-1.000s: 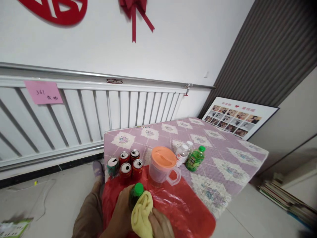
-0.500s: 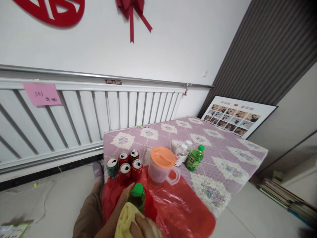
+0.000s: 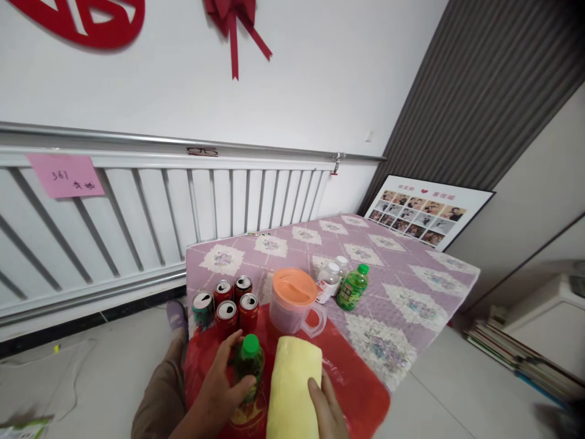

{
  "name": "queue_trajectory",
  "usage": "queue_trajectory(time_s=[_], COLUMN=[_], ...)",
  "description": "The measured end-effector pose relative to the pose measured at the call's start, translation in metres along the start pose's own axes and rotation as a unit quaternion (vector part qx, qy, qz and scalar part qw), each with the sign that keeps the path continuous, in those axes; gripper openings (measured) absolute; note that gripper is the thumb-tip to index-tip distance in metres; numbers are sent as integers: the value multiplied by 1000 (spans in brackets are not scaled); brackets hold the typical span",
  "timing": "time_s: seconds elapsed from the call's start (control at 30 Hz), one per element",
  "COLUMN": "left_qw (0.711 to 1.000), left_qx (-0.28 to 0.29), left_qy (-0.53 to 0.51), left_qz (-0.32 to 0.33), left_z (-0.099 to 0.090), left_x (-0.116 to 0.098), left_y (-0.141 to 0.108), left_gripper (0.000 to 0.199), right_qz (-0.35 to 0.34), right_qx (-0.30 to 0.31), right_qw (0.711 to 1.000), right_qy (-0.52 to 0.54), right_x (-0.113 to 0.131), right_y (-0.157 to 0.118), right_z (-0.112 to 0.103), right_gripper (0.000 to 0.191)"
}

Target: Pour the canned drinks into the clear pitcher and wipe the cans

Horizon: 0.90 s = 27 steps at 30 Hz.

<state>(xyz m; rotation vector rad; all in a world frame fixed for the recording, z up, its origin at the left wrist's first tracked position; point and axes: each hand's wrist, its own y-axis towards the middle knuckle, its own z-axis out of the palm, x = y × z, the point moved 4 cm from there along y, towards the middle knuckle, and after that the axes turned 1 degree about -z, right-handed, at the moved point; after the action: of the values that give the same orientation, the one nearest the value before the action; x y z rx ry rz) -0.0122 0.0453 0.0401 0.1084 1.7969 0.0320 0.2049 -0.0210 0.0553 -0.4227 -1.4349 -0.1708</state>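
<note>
My left hand point(image 3: 223, 381) is curled round a green-capped drink bottle point(image 3: 249, 360), thumb in front and fingers behind. The bottle is upright over a red plastic bag point(image 3: 361, 381). My right hand point(image 3: 328, 405) grips a folded yellow cloth point(image 3: 295, 390) from its right side, just right of the bottle. Behind the bottle stand several opened drink cans, such as a red can point(image 3: 249, 312) and a green can point(image 3: 203, 310). A clear plastic pitcher point(image 3: 283, 314) with an orange lid point(image 3: 295, 286) is beyond the cloth.
A second green-capped bottle point(image 3: 353, 288) and two white-capped bottles, one a labelled bottle point(image 3: 327, 285), stand right of the pitcher on the purple patterned tablecloth point(image 3: 287, 244). A white radiator point(image 3: 219, 201) runs behind the table. A photo board point(image 3: 427, 210) leans at the back right.
The yellow cloth has moved away from the bottle to the right, now held upright in my right hand. My left hand shows more fully around the bottle. The view has shifted slightly.
</note>
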Motion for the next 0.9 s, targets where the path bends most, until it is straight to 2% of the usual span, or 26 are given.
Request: queue_trajectory(time_s=[0.13, 0.2, 0.3, 0.37, 0.47, 0.53, 0.57, 0.6, 0.67, 0.73, 0.8, 0.9], left_qw=[1000, 1000, 999, 997, 985, 978, 977, 979, 987, 993, 992, 990], left_qx=[-5, 2, 30, 74, 171, 211, 214, 203, 144, 63, 4, -15], left_qy=[19, 27, 27, 18, -4, 4, 16, 32, 66, 95, 120, 135], left_qz=[6, 12, 18, 17, 7, 2, 0, 0, 8, 23, 29, 24], left_z=[3, 3, -3, -10, -20, -24, -25, -25, -23, -18, -12, -9], left_x=[-2, -2, -6, -12, -22, -28, -29, -30, -31, -30, -28, -28], left_y=[-2, -3, 0, 5, 13, 16, 16, 16, 13, 9, 5, 1], left_gripper=[63, 59, 59, 62, 68, 68, 69, 71, 76, 77, 68, 55], right_qz=[42, 41, 15, -5, -26, -24, -14, -1, 25, 39, 38, 21], right_qx=[68, 85, 93, 118, 158, 146, 131, 117, 106, 120, 141, 162], right_qw=[994, 993, 996, 990, 977, 978, 982, 987, 993, 992, 988, 986], right_qy=[81, 75, -10, -82, -144, -147, -136, -114, -46, 24, 55, 15], right_x=[-25, -40, -60, -66, -60, -49, -43, -37, -27, -20, -18, -24], right_y=[12, 16, 19, 17, 15, 16, 18, 20, 25, 29, 32, 33], right_z=[37, 47, 45, 39, 30, 24, 22, 20, 23, 31, 42, 54], right_gripper=[54, 60, 60, 60, 57, 53, 52, 53, 57, 64, 66, 58])
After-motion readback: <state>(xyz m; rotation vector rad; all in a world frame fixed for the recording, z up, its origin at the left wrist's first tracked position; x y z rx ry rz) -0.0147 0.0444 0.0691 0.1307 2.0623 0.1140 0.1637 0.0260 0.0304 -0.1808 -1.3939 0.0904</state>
